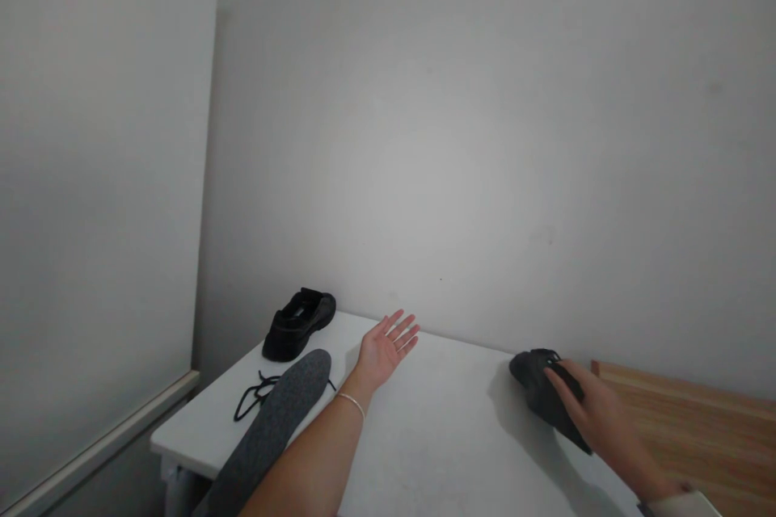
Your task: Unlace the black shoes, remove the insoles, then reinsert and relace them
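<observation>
Head view (only view given). Two hands are seen over a white table [436,420] set into a room corner, w/ plain walls behind and to the left.

The right hand [591,408] is laid over a dark shoe [533,384] at the table's right end, just beside a wooden top [697,428]. The fingers are curled across the shoe's upper part and it appears to be gripped. The thumb side is hidden, so the firmness of the hold can't be told. The shoe is tilted, toe toward the left. Whether it is fully clear of the table can't be told; a shadow is cast under it.

The left hand [388,343] is held wide open, palm up, fingers spread toward the wall, w/ nothing in it. A thin bracelet [352,402] is worn at the wrist. Just left of that forearm a grey insole [272,420] is laid, reaching the near edge. A loose black lace [251,396] is tucked partly under it. A second dark shoe [298,325] is parked at the far left corner, well apart from the first.

Step in hand, as judged: the right-side shoe is being taken hold of, approx. at its middle. If it's to be moved, a closed grip w/ thumb under or around the side would be called for, since the shoe is tilted and could roll. The free left hand is nearest the insole and lace.
</observation>
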### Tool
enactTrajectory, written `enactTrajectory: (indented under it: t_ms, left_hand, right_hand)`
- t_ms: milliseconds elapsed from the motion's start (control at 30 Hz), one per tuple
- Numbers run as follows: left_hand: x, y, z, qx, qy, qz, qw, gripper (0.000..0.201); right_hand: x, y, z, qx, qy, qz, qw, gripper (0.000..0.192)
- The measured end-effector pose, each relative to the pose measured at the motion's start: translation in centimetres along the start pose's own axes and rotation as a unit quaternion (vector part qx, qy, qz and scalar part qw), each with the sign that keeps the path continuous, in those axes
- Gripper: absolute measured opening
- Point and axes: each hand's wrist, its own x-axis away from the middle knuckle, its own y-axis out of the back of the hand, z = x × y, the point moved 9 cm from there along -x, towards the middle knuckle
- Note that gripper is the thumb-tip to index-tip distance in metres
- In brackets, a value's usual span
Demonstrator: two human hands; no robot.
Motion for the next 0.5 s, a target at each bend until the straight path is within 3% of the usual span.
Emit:
enactTrajectory:
  t_ms: [100,267,400,500]
  left_hand:
    - [0.0,-0.1,0.1,-0.004,0.004,0.001,1.0,0.041]
    - [0.2,-0.6,0.0,-0.004,0.0,0.01,1.0,0.041]
    - [0.2,-0.5,0.0,-0.006,0.002,0.014,1.0,0.041]
    - [0.0,-0.4,0.0,-0.012,0.002,0.021,1.0,0.041]
  right_hand:
    - [0.7,0.6,7.3,-0.048,0.06,-0.037,0.996,0.029]
    - [3.1,-1.3,18.9,-0.08,0.198,-0.001,0.977,0.012]
    - [4.8,-3.6,24.2,-0.055,0.257,0.027,0.964,0.015]
    - [5.9,-5.0,26.2,-0.041,0.297,0.038,0.953,0.014]
